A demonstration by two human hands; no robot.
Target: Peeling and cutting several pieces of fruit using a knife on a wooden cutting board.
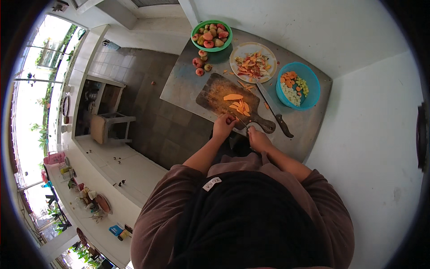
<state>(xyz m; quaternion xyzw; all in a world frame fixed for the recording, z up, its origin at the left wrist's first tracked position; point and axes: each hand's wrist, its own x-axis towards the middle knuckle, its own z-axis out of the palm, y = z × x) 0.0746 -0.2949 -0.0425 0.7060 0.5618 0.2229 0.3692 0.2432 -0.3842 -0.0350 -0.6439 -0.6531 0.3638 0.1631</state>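
Note:
A brown wooden cutting board (210, 96) lies on the metal-topped table, its handle toward the near right. Flat orange carrot slices (240, 106) and one longer slice (233, 97) rest on it. My right hand (258, 138) is closed round the handle of a small knife (243, 123), whose thin blade points over the board's near edge. Beside the blade, my left hand (224, 127) has its fingers curled together at that edge, with a small bit of carrot (237, 119) at the fingertips; the fingers partly hide what they grip.
A large black-handled knife (283, 126) lies right of the board, blade tip by a plate (233, 62) of peelings. A blue bowl (316, 99) holds cut orange, white and green pieces. At the far left stands a green basin (194, 37) of reddish fruit, several loose fruits (198, 63) nearby. White wall (371, 116) borders the table.

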